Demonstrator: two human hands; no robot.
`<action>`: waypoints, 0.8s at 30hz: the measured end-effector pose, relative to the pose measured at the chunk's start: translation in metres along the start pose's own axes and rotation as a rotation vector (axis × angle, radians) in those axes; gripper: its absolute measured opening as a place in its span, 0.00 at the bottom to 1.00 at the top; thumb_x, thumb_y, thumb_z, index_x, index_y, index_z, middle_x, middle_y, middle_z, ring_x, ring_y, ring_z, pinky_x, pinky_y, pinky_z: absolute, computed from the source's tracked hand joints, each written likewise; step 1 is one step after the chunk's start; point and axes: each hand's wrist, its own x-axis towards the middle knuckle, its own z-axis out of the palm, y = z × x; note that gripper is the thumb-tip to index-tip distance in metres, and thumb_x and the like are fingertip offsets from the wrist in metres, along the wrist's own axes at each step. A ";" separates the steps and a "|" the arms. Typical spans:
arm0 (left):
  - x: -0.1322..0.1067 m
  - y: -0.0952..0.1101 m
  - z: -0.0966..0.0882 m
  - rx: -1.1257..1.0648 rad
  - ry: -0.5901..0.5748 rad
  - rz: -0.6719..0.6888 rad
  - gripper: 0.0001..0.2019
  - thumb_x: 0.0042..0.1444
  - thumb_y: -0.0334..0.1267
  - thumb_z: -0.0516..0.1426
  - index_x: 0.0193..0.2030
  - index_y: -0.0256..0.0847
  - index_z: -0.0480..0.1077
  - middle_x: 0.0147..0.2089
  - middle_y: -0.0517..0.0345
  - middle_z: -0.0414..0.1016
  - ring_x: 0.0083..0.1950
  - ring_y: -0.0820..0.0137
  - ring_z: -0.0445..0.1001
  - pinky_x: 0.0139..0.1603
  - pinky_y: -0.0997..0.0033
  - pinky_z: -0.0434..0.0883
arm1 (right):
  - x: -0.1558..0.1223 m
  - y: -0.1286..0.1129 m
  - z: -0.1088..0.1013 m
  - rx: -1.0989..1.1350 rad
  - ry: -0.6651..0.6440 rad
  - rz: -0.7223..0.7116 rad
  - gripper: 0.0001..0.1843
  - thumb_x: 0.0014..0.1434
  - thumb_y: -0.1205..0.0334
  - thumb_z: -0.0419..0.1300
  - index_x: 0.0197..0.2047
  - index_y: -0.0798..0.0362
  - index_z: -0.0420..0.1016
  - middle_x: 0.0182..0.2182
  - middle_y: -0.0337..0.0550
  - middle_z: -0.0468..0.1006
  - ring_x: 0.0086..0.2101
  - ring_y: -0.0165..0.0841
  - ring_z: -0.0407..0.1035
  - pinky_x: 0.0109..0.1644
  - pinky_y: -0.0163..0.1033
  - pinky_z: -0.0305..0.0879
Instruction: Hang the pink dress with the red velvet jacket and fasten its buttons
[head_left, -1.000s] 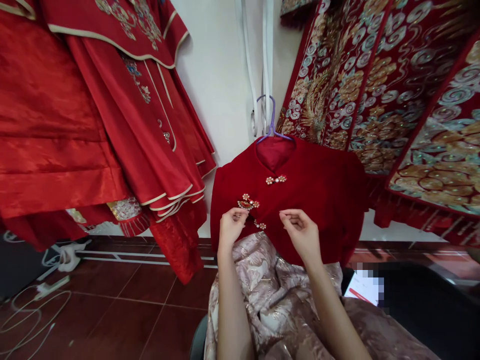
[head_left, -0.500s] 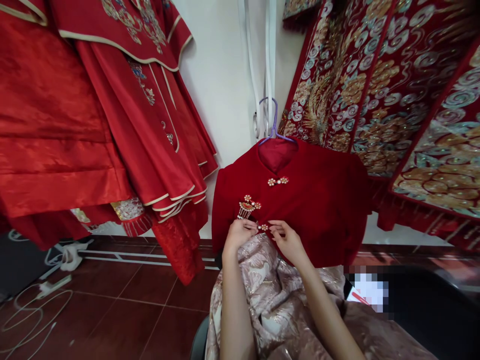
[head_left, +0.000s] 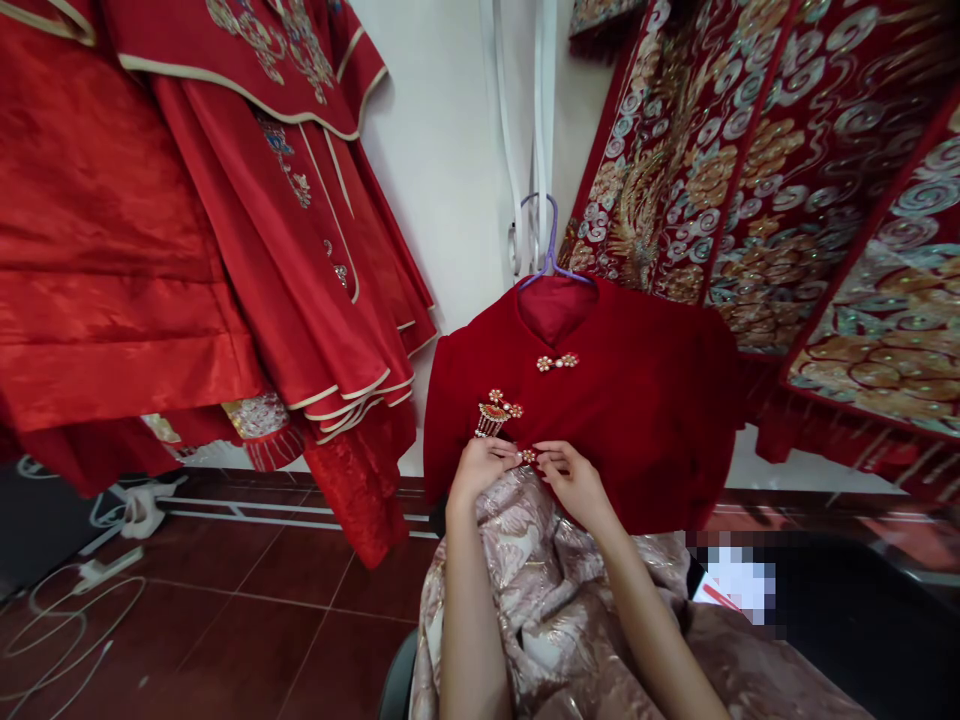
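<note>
A dark red velvet jacket (head_left: 637,400) hangs from a purple hanger (head_left: 551,262) in front of me. At its lower front, a pearl-beaded flower clasp (head_left: 528,457) shows between my fingertips. My left hand (head_left: 480,468) pinches the clasp's left end, which its fingers partly cover. From the other side, my right hand (head_left: 576,480) has its curled fingers pressed together at the clasp's right end. Just above my left hand sits a fan-shaped beaded ornament (head_left: 493,412) with dangling strands. A matching flower clasp (head_left: 557,362) lies closed at the neckline.
Red garments with cream edging (head_left: 292,250) hang on the left, and heavily embroidered ones (head_left: 750,200) on the right. Shiny patterned fabric (head_left: 540,600) covers my lap. White shoes (head_left: 141,512), a power strip (head_left: 109,568) and cables are on the tiled floor.
My fingers have drawn slightly closer together at the lower clasp, and my left fingertips cover more of it. The jacket stays in place.
</note>
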 end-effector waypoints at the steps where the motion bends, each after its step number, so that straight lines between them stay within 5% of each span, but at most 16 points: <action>1: 0.000 -0.001 0.000 0.002 0.000 0.004 0.08 0.41 0.31 0.67 0.29 0.33 0.76 0.28 0.54 0.77 0.24 0.75 0.70 0.24 0.77 0.66 | 0.000 0.000 0.000 -0.001 -0.003 0.000 0.15 0.55 0.56 0.55 0.44 0.54 0.72 0.38 0.48 0.77 0.36 0.35 0.74 0.40 0.42 0.74; 10: 0.005 -0.009 -0.002 0.040 0.034 0.040 0.14 0.36 0.37 0.70 0.29 0.33 0.75 0.24 0.56 0.75 0.23 0.76 0.68 0.25 0.77 0.66 | -0.001 -0.003 0.002 0.021 -0.023 0.019 0.18 0.54 0.54 0.56 0.44 0.55 0.73 0.36 0.48 0.78 0.36 0.36 0.74 0.38 0.41 0.74; 18: 0.001 -0.004 -0.001 0.020 0.046 0.021 0.08 0.42 0.34 0.66 0.27 0.34 0.73 0.28 0.55 0.75 0.26 0.74 0.71 0.26 0.76 0.69 | -0.002 -0.006 0.006 0.037 -0.048 0.038 0.18 0.52 0.54 0.57 0.45 0.55 0.71 0.35 0.47 0.76 0.35 0.35 0.72 0.38 0.41 0.71; 24: -0.006 0.009 0.001 -0.079 -0.149 -0.067 0.17 0.34 0.36 0.71 0.30 0.33 0.72 0.27 0.56 0.76 0.26 0.77 0.71 0.27 0.78 0.68 | -0.004 -0.006 0.008 -0.004 0.005 -0.011 0.19 0.44 0.58 0.63 0.39 0.52 0.65 0.31 0.41 0.72 0.30 0.32 0.67 0.35 0.37 0.66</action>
